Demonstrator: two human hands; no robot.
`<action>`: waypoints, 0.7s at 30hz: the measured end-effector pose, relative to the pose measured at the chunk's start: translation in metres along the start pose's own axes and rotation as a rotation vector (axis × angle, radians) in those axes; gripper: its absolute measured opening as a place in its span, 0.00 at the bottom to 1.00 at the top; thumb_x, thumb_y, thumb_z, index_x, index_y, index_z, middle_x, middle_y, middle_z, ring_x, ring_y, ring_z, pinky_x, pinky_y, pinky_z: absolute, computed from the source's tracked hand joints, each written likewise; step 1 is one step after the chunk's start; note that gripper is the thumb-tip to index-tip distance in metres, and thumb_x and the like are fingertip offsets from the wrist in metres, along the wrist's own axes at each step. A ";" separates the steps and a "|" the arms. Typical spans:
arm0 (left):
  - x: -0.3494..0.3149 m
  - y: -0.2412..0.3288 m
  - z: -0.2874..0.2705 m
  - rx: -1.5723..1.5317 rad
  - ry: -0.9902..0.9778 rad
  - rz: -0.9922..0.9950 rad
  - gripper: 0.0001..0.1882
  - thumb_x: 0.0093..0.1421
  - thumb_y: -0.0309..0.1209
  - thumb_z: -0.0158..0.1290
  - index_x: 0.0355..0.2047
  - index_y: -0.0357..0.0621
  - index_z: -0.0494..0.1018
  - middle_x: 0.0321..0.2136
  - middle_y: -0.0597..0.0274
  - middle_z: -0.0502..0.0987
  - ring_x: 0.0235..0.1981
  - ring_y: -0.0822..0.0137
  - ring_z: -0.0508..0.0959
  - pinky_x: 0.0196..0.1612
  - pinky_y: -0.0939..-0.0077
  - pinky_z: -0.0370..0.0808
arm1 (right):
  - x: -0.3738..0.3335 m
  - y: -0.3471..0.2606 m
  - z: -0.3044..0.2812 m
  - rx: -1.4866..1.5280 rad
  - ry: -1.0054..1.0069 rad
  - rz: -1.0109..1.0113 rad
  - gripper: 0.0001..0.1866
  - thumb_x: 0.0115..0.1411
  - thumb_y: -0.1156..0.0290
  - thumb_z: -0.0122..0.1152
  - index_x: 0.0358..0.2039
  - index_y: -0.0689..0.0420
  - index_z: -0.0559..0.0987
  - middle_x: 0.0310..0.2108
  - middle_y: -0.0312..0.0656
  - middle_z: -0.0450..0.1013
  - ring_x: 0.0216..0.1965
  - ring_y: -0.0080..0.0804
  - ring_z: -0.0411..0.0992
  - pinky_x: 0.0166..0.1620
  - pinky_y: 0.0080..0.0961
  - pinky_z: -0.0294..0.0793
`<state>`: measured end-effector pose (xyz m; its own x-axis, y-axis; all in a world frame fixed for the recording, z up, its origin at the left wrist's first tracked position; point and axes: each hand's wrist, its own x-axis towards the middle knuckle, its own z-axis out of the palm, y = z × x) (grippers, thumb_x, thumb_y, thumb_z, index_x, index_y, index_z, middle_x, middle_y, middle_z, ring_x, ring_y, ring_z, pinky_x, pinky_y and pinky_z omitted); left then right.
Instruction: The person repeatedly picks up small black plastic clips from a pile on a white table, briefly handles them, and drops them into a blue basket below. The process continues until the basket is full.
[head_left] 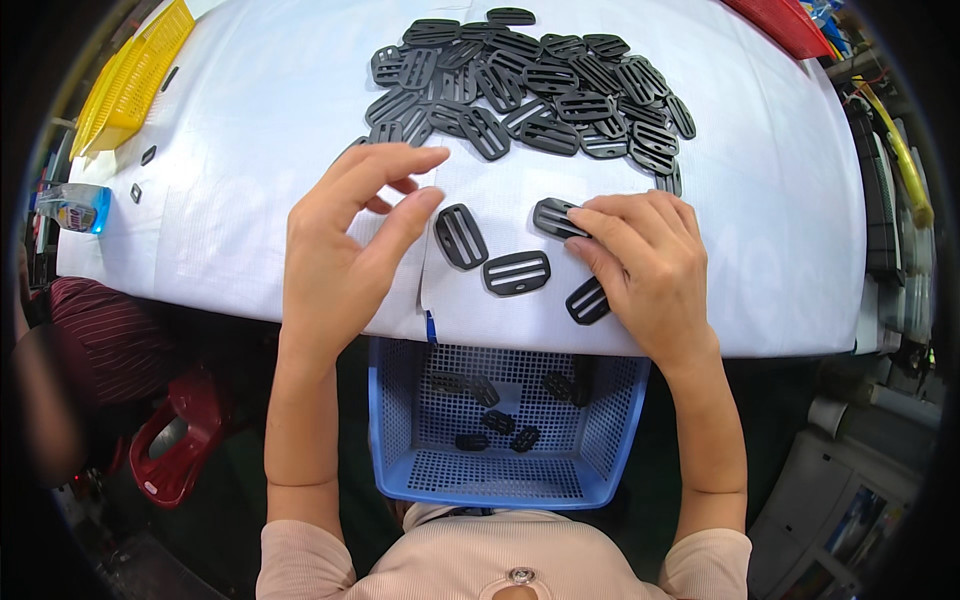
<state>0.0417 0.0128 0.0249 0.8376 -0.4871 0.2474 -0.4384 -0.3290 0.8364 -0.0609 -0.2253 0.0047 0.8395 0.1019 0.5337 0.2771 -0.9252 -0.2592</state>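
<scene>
My right hand (645, 255) pinches a black plastic slide buckle (551, 217) between thumb and fingers, low over the white-covered table (240, 150). Partly under that hand lies another slotted buckle (587, 302). My left hand (345, 240) is raised with thumb and forefinger apart, nothing between them. Just right of its thumb rests a tilted buckle (461, 237). Between the hands a third loose buckle (517, 273) lies flat, its slots running sideways. Beyond both hands spreads a heap of similar black buckles (550, 80), overlapping one another.
Below the table's near edge, a blue plastic basket (490, 497) holds several black buckles. At the left stand a yellow basket (122, 85) and a bottle with blue liquid (82, 208). A person in a striped garment (110, 325) sits near a red stool (180, 450). A red tray (785, 25) lies far right.
</scene>
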 end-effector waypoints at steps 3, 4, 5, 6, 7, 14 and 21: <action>-0.008 -0.008 -0.001 -0.034 0.098 0.015 0.13 0.60 0.22 0.59 0.46 0.41 0.83 0.40 0.60 0.82 0.36 0.71 0.79 0.38 0.77 0.73 | 0.006 -0.004 0.000 -0.106 0.045 -0.043 0.08 0.52 0.73 0.71 0.34 0.55 0.82 0.30 0.33 0.78 0.34 0.34 0.76 0.49 0.37 0.70; -0.011 -0.009 -0.002 -0.036 0.101 0.014 0.13 0.60 0.22 0.59 0.46 0.41 0.83 0.40 0.60 0.82 0.36 0.71 0.79 0.38 0.77 0.73 | 0.007 -0.005 -0.001 -0.038 0.005 0.050 0.07 0.53 0.73 0.70 0.34 0.56 0.82 0.29 0.35 0.78 0.32 0.35 0.76 0.47 0.37 0.71; -0.014 -0.009 -0.002 -0.042 0.101 0.016 0.13 0.60 0.21 0.59 0.46 0.41 0.83 0.40 0.60 0.82 0.36 0.71 0.79 0.38 0.77 0.73 | 0.008 -0.006 -0.004 0.023 -0.035 0.145 0.06 0.54 0.73 0.70 0.33 0.56 0.82 0.27 0.36 0.78 0.31 0.35 0.76 0.46 0.36 0.71; -0.015 -0.010 -0.001 -0.045 0.105 0.018 0.13 0.60 0.21 0.59 0.46 0.41 0.83 0.40 0.59 0.82 0.36 0.70 0.79 0.38 0.77 0.73 | 0.008 -0.006 -0.006 0.084 -0.074 0.241 0.05 0.55 0.73 0.69 0.32 0.56 0.83 0.26 0.37 0.78 0.29 0.36 0.76 0.45 0.35 0.72; -0.016 -0.010 -0.001 -0.049 0.109 0.020 0.13 0.60 0.21 0.58 0.46 0.41 0.83 0.40 0.59 0.81 0.36 0.70 0.79 0.38 0.77 0.74 | 0.009 -0.004 -0.006 0.109 -0.083 0.312 0.04 0.56 0.73 0.69 0.32 0.57 0.83 0.26 0.39 0.78 0.29 0.37 0.76 0.43 0.34 0.73; -0.021 -0.011 0.003 -0.058 0.083 -0.013 0.13 0.61 0.20 0.57 0.46 0.39 0.82 0.40 0.59 0.81 0.37 0.71 0.78 0.38 0.78 0.74 | 0.004 0.012 -0.021 0.179 0.024 0.502 0.04 0.61 0.75 0.64 0.36 0.60 0.83 0.29 0.45 0.80 0.30 0.39 0.79 0.34 0.30 0.75; -0.026 -0.011 0.006 -0.013 0.074 -0.022 0.12 0.63 0.18 0.55 0.46 0.38 0.82 0.40 0.59 0.81 0.37 0.71 0.78 0.40 0.80 0.74 | -0.018 0.017 -0.036 0.164 0.017 0.454 0.09 0.61 0.81 0.59 0.42 0.61 0.83 0.38 0.46 0.79 0.38 0.42 0.78 0.42 0.31 0.76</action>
<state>0.0231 0.0244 0.0064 0.8690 -0.4185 0.2638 -0.4156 -0.3282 0.8483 -0.0878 -0.2558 0.0200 0.8852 -0.3065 0.3500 -0.0445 -0.8046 -0.5921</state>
